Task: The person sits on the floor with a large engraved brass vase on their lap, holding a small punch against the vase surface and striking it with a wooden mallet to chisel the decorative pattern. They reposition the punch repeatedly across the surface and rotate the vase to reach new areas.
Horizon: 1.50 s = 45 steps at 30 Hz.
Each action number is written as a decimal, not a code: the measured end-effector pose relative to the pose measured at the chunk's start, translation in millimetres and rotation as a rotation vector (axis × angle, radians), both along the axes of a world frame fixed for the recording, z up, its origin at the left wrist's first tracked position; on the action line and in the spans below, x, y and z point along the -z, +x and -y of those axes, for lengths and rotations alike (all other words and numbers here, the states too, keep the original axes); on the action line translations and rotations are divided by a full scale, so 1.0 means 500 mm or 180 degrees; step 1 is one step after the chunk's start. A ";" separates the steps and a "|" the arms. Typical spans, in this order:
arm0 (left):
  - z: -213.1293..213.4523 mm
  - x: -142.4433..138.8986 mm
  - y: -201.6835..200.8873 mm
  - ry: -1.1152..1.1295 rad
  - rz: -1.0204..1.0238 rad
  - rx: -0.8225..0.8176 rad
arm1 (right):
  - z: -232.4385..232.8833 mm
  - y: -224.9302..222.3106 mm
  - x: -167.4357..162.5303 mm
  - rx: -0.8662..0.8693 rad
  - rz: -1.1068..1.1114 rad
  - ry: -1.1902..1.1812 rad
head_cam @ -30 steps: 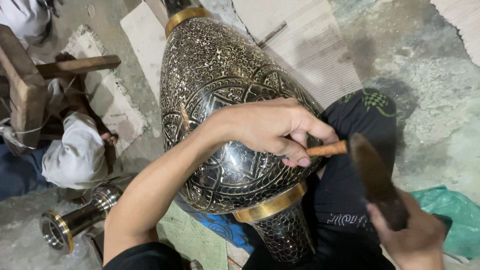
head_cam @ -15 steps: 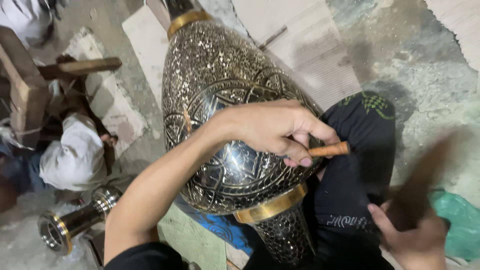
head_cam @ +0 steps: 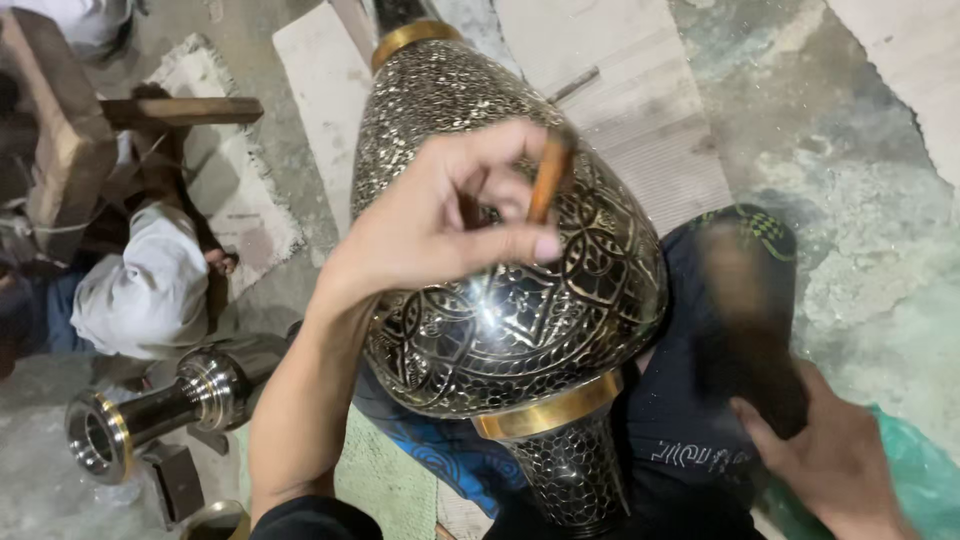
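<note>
Pinched between thumb and fingertips of the left hand [head_cam: 440, 225], a short copper-coloured punch [head_cam: 548, 180] stands nearly upright, its tip apparently lifted just clear of the engraved vase [head_cam: 520, 310], which lies tilted across the worker's dark-clad lap [head_cam: 700, 420]. The right hand [head_cam: 840, 470] is closed around a mallet [head_cam: 745, 330], blurred in mid-swing just beside the vase's gold band [head_cam: 545, 410]. Good work here seems to call for seating the punch squarely on the pattern line before each blow, with light, even taps; a slanted tip could skid across the polished metal. A metal fitting [head_cam: 150, 410] lies on the floor to the left, near another person's white sleeve [head_cam: 150, 290].
</note>
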<state>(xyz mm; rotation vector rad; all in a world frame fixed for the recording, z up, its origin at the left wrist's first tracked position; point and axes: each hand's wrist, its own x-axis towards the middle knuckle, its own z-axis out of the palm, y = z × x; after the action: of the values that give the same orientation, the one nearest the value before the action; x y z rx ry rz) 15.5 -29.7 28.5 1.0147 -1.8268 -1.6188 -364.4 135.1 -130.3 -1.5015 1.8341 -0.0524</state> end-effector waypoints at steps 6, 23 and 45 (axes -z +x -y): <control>-0.007 0.059 0.016 -0.0198 0.0274 0.0242 | 0.064 0.025 -0.028 -0.0267 -0.0458 0.0135; 0.019 0.066 -0.016 -0.0246 0.0393 0.0417 | 0.127 -0.053 -0.027 0.0086 0.1534 -0.0679; 0.070 0.101 -0.024 0.0857 -0.0348 0.1633 | 0.083 0.035 -0.119 0.0132 0.0435 -0.0643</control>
<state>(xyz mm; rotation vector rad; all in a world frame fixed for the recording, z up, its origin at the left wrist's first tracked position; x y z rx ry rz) 3.4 -64.6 -21.8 0.5631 -1.9314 -2.2204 -346.7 93.4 -70.8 -1.5555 1.7917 -0.3610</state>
